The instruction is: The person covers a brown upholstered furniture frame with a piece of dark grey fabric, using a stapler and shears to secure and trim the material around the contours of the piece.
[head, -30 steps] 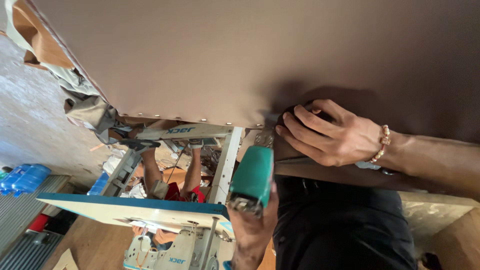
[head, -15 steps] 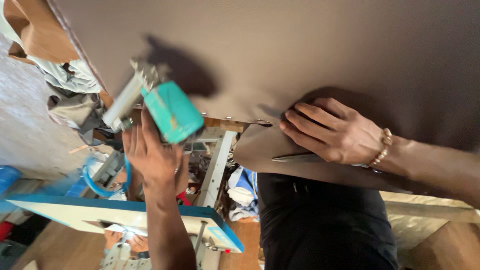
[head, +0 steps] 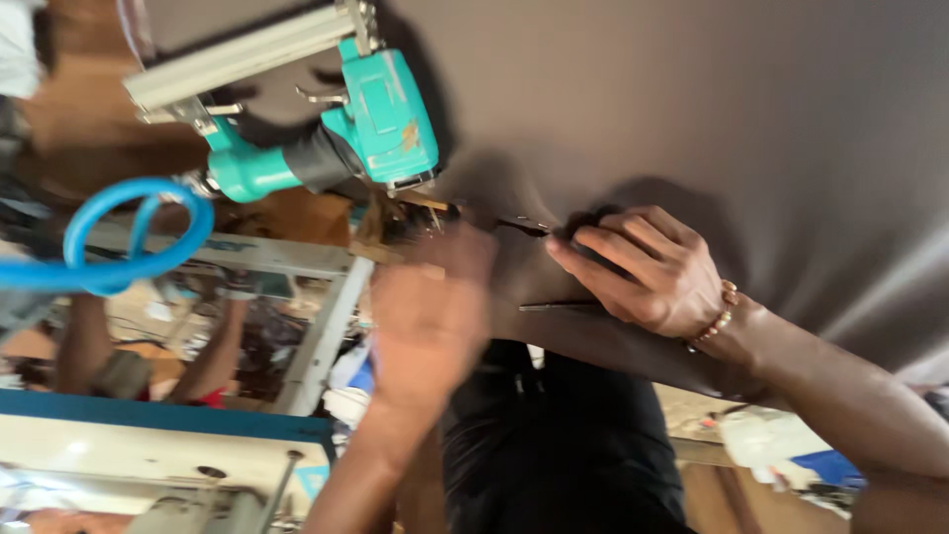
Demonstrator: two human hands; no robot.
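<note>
- Here, my right hand point(head: 652, 272) lies flat on the dark brown fabric point(head: 692, 99), fingers spread and pressing down just by its folded lower edge; it grips nothing, only pins the cloth.
- My left hand point(head: 430, 316) is blurred, fingers curled upward toward that same edge, just beside my right fingertips; I cannot tell whether it has closed on anything.
- The teal pneumatic staple gun point(head: 336, 129) rests on the fabric up and to the left of both hands, apart from them.
- Its long silver magazine runs left and slightly downward, while the teal body and nose sit at the right end, near the fabric edge.
- My left hand is the nearer one to the gun, directly below its body.
- The blue air hose point(head: 138, 232) loops off the gun's handle to the far left.
- Beneath the edge I see a white table frame point(head: 326, 326), well behind.
</note>
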